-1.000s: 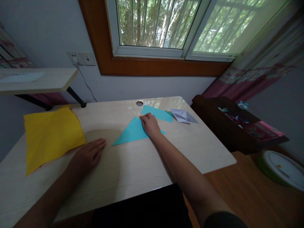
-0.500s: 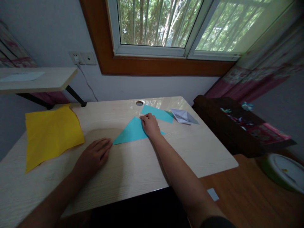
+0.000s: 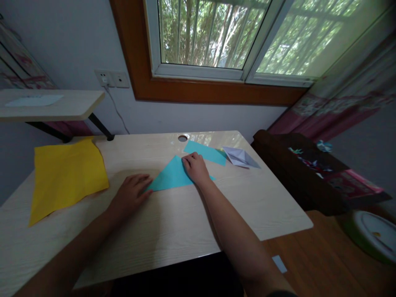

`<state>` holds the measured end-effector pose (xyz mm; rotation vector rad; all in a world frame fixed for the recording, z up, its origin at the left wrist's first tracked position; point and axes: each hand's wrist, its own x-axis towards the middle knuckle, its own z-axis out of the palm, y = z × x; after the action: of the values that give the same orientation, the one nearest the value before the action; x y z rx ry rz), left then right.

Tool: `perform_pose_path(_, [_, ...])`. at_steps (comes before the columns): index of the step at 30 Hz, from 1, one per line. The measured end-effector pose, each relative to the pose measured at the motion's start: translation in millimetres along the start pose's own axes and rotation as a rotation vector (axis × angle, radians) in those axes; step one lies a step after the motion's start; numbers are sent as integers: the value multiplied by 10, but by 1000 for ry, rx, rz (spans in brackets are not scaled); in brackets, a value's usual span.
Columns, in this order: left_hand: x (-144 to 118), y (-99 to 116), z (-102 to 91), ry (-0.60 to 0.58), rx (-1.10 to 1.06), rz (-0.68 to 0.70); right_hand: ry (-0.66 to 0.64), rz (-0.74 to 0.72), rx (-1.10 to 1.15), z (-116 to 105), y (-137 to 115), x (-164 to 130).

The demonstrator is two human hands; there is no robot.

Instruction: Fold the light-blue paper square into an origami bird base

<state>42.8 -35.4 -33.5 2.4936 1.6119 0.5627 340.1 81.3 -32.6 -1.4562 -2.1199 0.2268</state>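
Right hand [image 3: 194, 169] flat, pressing blue triangle paper [image 3: 171, 177]; left hand [image 3: 131, 196] open, fingertips touching its left corner.

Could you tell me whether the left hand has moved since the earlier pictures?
Yes. The left hand has slid right across the desk, away from the yellow sheet, and its fingertips now reach the left corner of the blue paper triangle.

Left hand [image 3: 131, 192] now at blue triangle [image 3: 171, 176]
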Motion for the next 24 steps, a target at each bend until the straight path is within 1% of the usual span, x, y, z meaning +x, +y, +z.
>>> perform_pose_path(2, [230, 40, 76, -5, -26, -4, 11, -4, 24, 4, 11, 3])
perform_pose_path(5, [588, 96, 164, 18, -112, -11, 19, -9, 64, -3, 23, 7])
perform_pose_path(7, [781, 120, 185, -19, -242, 9, 17, -16, 93, -18, 29, 11])
perform_pose_path(9, [900, 131, 180, -61, -422, -34, 18, -24, 127, -38, 36, 15])
perform_pose_path(12, [939, 130, 152, -72, -692, -139, 21, -26, 192, -64, 47, 21])
perform_pose_path(14, [909, 128, 138, -88, -771, -157, 25, -19, 234, -72, 53, 27])
perform_pose_path(16, [876, 133, 134, -61, -757, -140, 36, -19, 285, -71, 58, 34])
perform_pose_path(19, [857, 152, 147, -6, -663, -78, 82, -18, 388, -70, 58, 41])
perform_pose_path(22, [868, 171, 170, 17, -595, -32, 135, 2, 460, -88, 39, 39])
perform_pose_path(24, [871, 182, 181, 29, -594, -21, 149, -16, 479, -114, 14, 30])
